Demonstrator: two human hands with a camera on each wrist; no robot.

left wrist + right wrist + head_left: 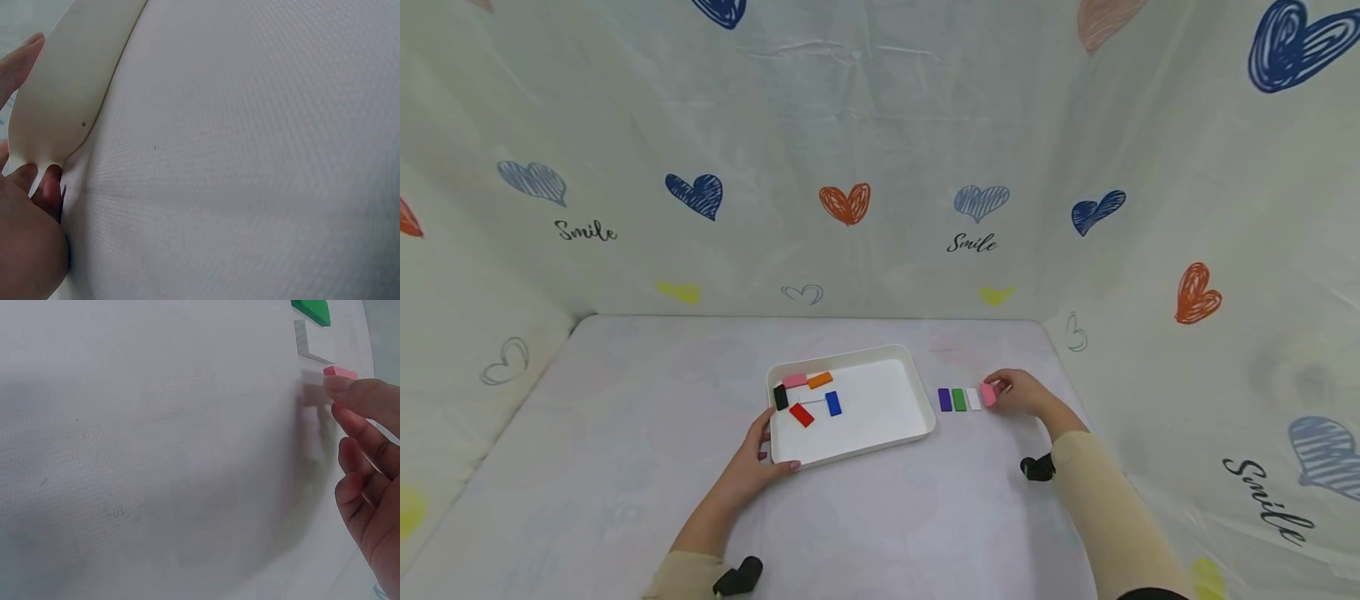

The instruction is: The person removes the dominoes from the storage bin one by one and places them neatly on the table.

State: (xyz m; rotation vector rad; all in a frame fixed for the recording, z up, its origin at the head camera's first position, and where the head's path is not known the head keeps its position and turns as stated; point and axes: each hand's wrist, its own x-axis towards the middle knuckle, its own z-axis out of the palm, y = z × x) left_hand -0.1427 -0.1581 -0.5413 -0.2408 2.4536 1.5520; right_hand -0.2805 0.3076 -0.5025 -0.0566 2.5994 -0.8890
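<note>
My right hand [1018, 393] pinches a pink block [988, 394] between thumb and fingers, at the right end of a row. Beside it in the row lie a white block [973, 399], a green block [958, 400] and a purple block [945, 400]. The same pink block [340, 373] shows close to the tabletop in the right wrist view. My left hand [756, 462] grips the near left corner of a white tray [865, 450], with the thumb at the front rim and fingers round the left side.
Inside the tray lie several blocks: a black block [781, 397], another pink block [794, 381], an orange block [820, 380], a red block [802, 415] and a blue block [833, 403]. A heart-printed curtain [895, 258] hangs behind and beside the white table [880, 533].
</note>
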